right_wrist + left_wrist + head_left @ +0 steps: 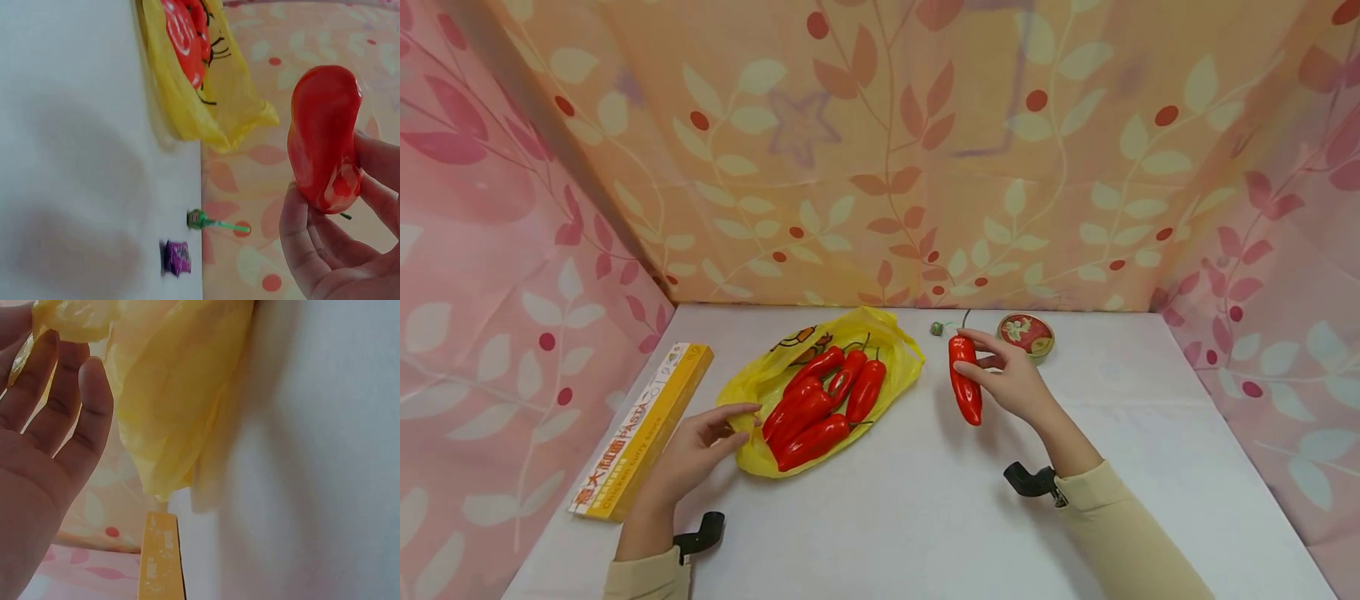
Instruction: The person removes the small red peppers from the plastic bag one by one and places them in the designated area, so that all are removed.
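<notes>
My right hand (1009, 379) pinches a red chili pepper (964, 385) between thumb and fingers, its stem pointing away, above the white table. In the right wrist view the same pepper (325, 137) stands out against the back curtain. To the left lies a yellow plastic bag (891, 333) with several red chili peppers (808, 412) piled on it. My left hand (692, 454) holds the near left edge of this bag between thumb and fingers. Seen from the left wrist, the bag's film (169, 394) hangs beside the fingers.
A yellow and white pasta box (642, 429) lies at the left. Toward the back are a round red tin (1026, 336) and a green lollipop (937, 328). A small purple wrapped packet (177, 258) shows in the right wrist view. Patterned curtains (887, 150) enclose the table.
</notes>
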A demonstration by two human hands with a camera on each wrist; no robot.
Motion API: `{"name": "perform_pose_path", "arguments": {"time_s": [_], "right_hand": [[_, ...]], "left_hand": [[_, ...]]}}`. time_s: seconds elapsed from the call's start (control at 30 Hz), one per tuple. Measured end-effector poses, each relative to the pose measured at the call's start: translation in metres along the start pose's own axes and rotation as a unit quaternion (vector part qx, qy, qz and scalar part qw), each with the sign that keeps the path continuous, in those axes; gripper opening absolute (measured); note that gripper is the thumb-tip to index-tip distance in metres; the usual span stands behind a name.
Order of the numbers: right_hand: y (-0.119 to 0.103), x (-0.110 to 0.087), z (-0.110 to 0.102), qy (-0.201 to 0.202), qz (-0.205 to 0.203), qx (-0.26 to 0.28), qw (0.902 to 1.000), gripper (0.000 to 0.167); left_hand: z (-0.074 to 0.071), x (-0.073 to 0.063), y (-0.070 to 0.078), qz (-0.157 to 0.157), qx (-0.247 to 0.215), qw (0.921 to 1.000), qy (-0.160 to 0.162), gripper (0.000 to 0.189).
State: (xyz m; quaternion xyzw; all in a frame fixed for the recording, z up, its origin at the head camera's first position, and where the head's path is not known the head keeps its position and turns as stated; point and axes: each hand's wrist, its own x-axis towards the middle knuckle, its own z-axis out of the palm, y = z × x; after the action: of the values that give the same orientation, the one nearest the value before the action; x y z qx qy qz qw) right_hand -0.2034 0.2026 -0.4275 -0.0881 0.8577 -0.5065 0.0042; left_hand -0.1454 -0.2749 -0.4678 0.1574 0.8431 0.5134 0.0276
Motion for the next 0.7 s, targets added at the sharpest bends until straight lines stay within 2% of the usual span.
{"name": "perform_pose_path", "arguments": {"time_s": [0.2, 0.47, 0.7], "right_hand": [[0.011, -0.011, -0.017, -0.005, 0.011, -0.015, 0.9998, 0.059], [0.026, -0.026, -0.037, 0.012, 0.008, -0.047, 0.9988, 0.062], [0.039, -0.044, -0.055, 0.002, 0.030, -0.065, 0.9974, 0.063]], "left_hand": [[0.002, 0.000, -0.001, -0.001, -0.016, 0.9999, 0.003, 0.035], [0.004, 0.001, -0.002, -0.010, -0.016, 0.9998, 0.005, 0.034], [0.002, 0.000, 0.000, -0.015, -0.006, 0.9998, 0.008, 0.035]]}}
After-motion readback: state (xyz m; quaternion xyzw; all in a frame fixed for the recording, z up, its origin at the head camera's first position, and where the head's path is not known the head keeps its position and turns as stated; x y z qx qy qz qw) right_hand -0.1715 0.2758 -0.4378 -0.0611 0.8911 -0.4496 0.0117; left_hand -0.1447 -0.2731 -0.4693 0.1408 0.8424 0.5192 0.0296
